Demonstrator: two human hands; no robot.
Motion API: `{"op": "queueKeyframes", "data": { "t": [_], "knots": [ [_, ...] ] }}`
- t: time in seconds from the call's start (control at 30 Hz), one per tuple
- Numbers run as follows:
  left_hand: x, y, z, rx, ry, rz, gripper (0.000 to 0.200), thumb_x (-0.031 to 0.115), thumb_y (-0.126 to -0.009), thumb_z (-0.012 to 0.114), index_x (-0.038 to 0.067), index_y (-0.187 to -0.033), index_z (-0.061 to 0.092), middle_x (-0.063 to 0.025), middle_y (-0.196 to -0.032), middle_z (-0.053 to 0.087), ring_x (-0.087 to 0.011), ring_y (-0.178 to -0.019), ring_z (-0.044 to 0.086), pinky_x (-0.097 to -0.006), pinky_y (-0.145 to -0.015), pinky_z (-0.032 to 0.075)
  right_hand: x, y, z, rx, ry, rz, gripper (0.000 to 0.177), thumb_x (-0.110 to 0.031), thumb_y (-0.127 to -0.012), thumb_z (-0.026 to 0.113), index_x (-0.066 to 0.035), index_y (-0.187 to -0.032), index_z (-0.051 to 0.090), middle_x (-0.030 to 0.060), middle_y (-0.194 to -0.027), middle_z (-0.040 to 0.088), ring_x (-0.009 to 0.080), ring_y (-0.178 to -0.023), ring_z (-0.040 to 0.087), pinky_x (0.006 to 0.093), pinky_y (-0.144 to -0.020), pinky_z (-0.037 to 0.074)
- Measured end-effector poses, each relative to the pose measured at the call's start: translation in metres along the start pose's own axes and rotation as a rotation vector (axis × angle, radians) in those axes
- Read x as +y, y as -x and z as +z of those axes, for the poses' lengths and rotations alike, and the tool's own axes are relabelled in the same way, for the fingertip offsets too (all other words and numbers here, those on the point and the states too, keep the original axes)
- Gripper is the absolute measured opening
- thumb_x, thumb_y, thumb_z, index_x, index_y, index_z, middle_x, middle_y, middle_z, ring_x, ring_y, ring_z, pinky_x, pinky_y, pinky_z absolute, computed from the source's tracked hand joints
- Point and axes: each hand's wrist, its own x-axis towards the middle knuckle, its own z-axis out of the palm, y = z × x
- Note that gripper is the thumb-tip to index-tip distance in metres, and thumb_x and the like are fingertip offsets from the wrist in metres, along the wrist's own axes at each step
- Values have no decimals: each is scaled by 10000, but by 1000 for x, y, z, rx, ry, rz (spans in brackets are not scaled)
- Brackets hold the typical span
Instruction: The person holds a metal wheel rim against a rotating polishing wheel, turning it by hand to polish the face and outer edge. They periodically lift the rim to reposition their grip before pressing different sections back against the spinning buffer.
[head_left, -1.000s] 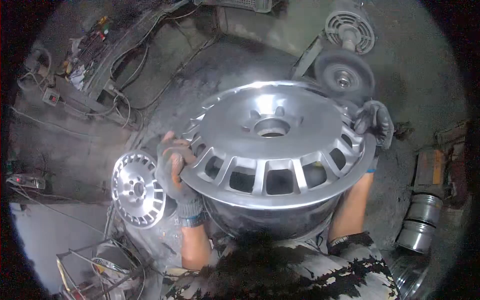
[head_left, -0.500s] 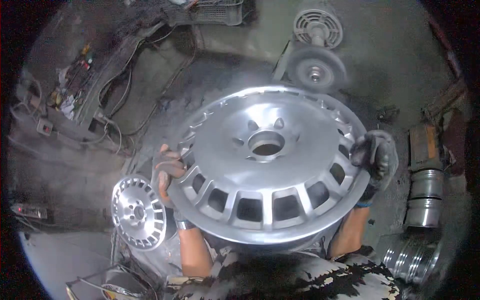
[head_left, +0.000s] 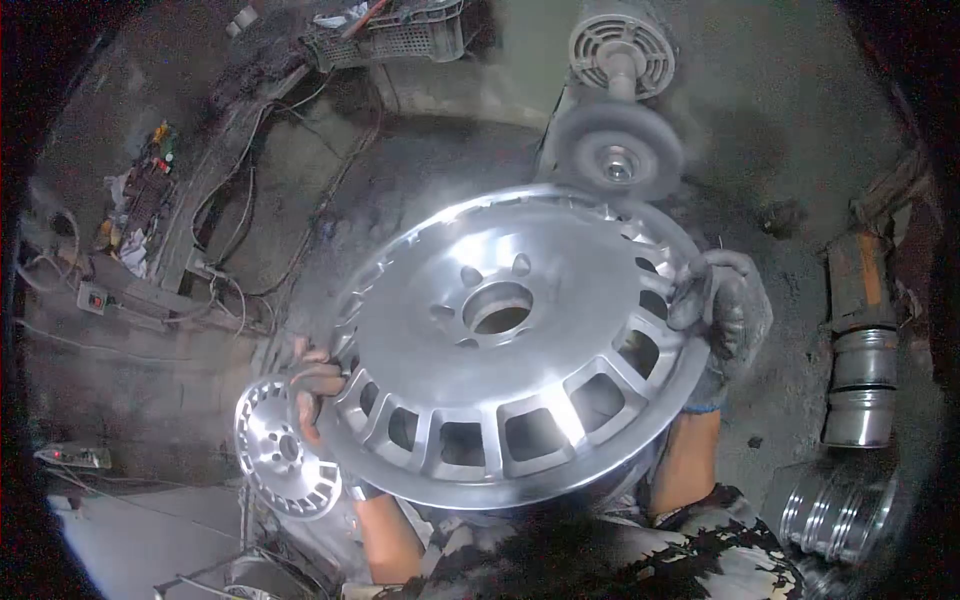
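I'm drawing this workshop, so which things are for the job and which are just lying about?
For the job:
big metal wheel, held by left hand and right hand
probably the blurry disc beyond it

Seemingly just lying about:
other wheel, at the left
crate
shiny cylinders, at the right
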Motion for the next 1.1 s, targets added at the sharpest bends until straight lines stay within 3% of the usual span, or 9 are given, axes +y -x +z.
{"op": "queueKeyframes", "data": {
  "t": [0.1, 0.13, 0.23, 0.37, 0.5, 0.7, 0.83, 1.0, 1.1],
  "knots": [
    [-1, -3, -2, 1, -32, 33, 513, 400, -925, 410, -23, -936, 699, -156, -999, 683, -323, -1145, 596, -532, -1196, 367, 1, -11, 10, 4, 144, -114, 559, -515, -1037, 584, 37, -1046, 675, 62, -806, 678, 143, -738, 648, 266, -688, 517],
    [3, -5, -1, 12, -6, 20, 482, 374, -922, 434, -31, -937, 697, -162, -1011, 686, -327, -1111, 618, -536, -1206, 364, 18, -13, 0, -53, 229, -185, 485, -445, -1060, 572, 25, -1125, 671, 65, -933, 698, 154, -843, 670, 288, -765, 543],
    [10, -8, 6, 65, -35, 41, 372, 252, -943, 427, -5, -936, 696, -149, -1041, 690, -296, -1144, 612, -522, -1214, 356, 35, -17, 13, 17, 106, -146, 468, -427, -1027, 584, 29, -1044, 685, 93, -874, 671, 171, -748, 638, 318, -693, 504],
    [16, -10, 9, 140, 56, -78, 386, 278, -933, 465, -27, -912, 700, -154, -958, 697, -319, -1100, 633, -560, -1235, 342, 29, -15, 17, -32, 12, -75, 425, -396, -1039, 582, 16, -1054, 685, 81, -870, 671, 160, -741, 632, 310, -695, 503],
    [25, -5, 9, 106, -3, 9, 385, 258, -930, 459, -35, -847, 695, -150, -942, 693, -326, -1063, 639, -580, -1234, 325, 25, -17, 11, -120, -75, -39, 363, -357, -1076, 573, -12, -1103, 680, 36, -884, 678, 125, -774, 628, 278, -728, 516],
    [36, 3, 14, 93, 48, 3, 402, 307, -906, 494, -22, -759, 671, -143, -866, 670, -336, -980, 641, -577, -1198, 366, -4, 3, -3, -20, 82, -154, 414, -379, -1069, 579, 23, -1050, 676, 46, -816, 675, 114, -659, 594, 262, -622, 482],
    [40, 7, 11, -38, 51, 87, 452, 368, -914, 498, -19, -750, 665, -156, -846, 654, -339, -951, 627, -587, -1191, 346, -13, 23, -20, 149, 230, -172, 642, -585, -1014, 535, 37, -1007, 690, 57, -789, 665, 146, -675, 635, 297, -626, 489],
    [52, 18, 5, -104, 57, 20, 481, 403, -924, 535, -35, -798, 689, -140, -849, 656, -326, -1066, 611, -536, -1192, 349, 2, 41, -57, 204, 173, -139, 460, -429, -1010, 640, 30, -1036, 662, 94, -936, 706, 159, -747, 673, 283, -694, 546],
    [63, 20, 7, -99, 78, -7, 448, 390, -901, 556, -21, -794, 699, -134, -849, 656, -318, -1064, 608, -540, -1200, 342, -9, 37, -50, 121, 41, -119, 498, -454, -1020, 628, 41, -1068, 645, 117, -948, 705, 178, -775, 681, 290, -717, 558]
  ]
}}
